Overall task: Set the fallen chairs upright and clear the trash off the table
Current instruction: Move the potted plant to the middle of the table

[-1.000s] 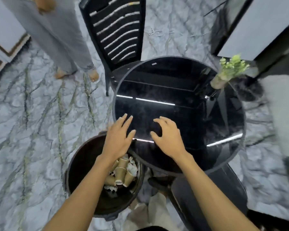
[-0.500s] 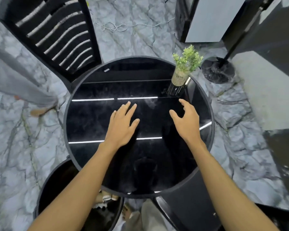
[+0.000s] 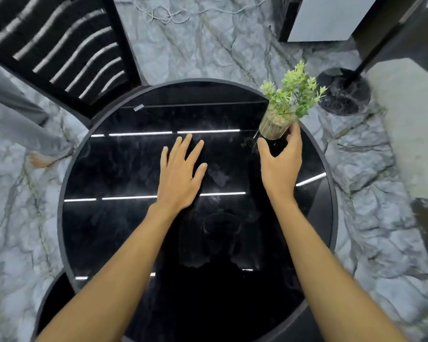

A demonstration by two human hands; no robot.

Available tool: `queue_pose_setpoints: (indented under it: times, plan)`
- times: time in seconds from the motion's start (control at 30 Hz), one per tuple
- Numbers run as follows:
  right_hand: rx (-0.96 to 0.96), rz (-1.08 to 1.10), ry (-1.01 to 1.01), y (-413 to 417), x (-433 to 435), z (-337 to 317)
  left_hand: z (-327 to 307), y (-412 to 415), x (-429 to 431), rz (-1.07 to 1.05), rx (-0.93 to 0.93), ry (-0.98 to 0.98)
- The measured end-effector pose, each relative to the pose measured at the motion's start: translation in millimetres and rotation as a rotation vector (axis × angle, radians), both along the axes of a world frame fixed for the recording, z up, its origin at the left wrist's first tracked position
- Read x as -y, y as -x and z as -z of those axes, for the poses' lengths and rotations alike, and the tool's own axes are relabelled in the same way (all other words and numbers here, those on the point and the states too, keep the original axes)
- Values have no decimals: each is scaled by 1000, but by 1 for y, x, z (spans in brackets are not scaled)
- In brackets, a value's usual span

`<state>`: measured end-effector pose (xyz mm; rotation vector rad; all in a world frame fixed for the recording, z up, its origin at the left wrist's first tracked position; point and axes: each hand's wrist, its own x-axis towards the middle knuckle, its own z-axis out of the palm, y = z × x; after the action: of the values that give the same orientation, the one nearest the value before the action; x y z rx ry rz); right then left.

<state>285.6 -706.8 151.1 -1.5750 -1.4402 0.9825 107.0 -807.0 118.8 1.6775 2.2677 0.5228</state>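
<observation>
Head camera: a person leans over a round black glass table [image 3: 109, 238], its top bare of litter apart from a small potted plant [image 3: 286, 107] near the far right rim. The right hand [image 3: 281, 166] is cupped open around the plant's clear pot, thumb on the near side and fingertips [image 3: 294, 129] touching the far side, not clamped on it. The left hand [image 3: 181, 176] lies flat on the glass, fingers spread, holding nothing. By the look of it the trash-clearing step is finished and tidying the centrepiece is in hand; the next move calls for closing the fingers low on the pot and keeping it level. The plant's long axis runs upward, leaning up and to the right in view, foliage topmost. A slatted black chair [image 3: 59, 45] stands upright at far left; a dark bin [image 3: 52, 299] sits at the table's near-left edge.
</observation>
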Motion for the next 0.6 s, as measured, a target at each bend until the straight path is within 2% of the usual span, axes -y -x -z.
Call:
queue_pose_setpoints:
  times: [0.1, 0.33, 0.6]
  plan:
    - [-52, 40, -38, 4, -12, 7, 7, -1, -2, -6, -69, 9]
    - [-189, 200, -89, 17, -36, 9, 7, 1, -3, -9, -70, 11]
    - [-193, 220, -136, 18, -44, 16, 10, 0, -2, -16, -70, 3]
